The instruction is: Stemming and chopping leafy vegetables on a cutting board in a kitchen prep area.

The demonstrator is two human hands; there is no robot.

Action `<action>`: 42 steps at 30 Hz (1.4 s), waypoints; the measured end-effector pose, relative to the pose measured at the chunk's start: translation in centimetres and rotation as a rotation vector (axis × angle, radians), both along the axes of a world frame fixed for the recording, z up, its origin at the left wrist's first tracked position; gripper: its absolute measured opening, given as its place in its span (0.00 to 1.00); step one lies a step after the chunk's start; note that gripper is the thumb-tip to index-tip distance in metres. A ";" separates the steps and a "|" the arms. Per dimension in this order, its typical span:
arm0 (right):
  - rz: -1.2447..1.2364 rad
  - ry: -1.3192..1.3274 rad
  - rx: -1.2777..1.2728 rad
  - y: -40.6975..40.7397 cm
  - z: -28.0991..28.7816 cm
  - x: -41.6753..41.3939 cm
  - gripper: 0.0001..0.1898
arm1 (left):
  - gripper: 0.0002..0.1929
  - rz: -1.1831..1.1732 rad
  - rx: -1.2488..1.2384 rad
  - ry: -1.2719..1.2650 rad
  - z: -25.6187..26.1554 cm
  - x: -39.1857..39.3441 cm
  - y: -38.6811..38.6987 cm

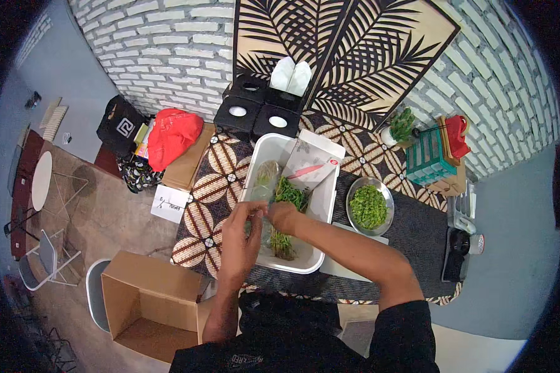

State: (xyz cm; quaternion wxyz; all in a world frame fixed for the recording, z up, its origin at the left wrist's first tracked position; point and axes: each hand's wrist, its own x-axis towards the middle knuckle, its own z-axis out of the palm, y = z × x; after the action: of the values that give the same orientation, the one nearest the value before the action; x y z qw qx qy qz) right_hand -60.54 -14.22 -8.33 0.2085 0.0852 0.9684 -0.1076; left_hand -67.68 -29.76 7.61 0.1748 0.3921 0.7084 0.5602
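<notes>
My left hand (242, 233) and my right hand (282, 217) meet over a white plastic tub (324, 247). The fingertips are close together at a clear plastic bag (268, 179); which hand grips it cannot be told. Leafy green herbs (291, 193) lie in the tub, partly under my right hand, with their stem ends (282, 247) nearer me. A printed white box (313, 156) leans inside the tub's far right part. To the right of the tub stands a round metal bowl (389, 212) of chopped greens (367, 206).
A white board (345, 254) lies partly beneath the tub's right side. Black tissue boxes (256, 114) stand behind it. Green crates (427, 158) and a potted plant (399, 128) are at the back right. An open cardboard box (151, 289) sits left of me, below a red bag (172, 135).
</notes>
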 end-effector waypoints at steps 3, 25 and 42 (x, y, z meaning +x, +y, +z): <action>0.039 -0.051 0.032 1.1 4.5 -0.4 0.07 | 0.08 0.018 -0.031 -0.015 -0.4 -0.6 -0.5; 0.209 -0.315 -0.161 -0.8 2.7 0.8 0.13 | 0.09 -1.178 -1.055 1.049 -7.3 -2.3 4.0; 0.163 0.006 -0.487 4.1 11.7 0.7 0.15 | 0.08 -1.122 -1.048 0.870 -3.7 -3.1 3.1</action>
State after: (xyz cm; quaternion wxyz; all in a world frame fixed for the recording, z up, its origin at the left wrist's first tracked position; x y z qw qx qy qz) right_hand -59.82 -10.08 3.41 0.2278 -0.0462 0.9182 -0.3207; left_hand -70.81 -26.63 3.95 0.2962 0.7301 0.5811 -0.2038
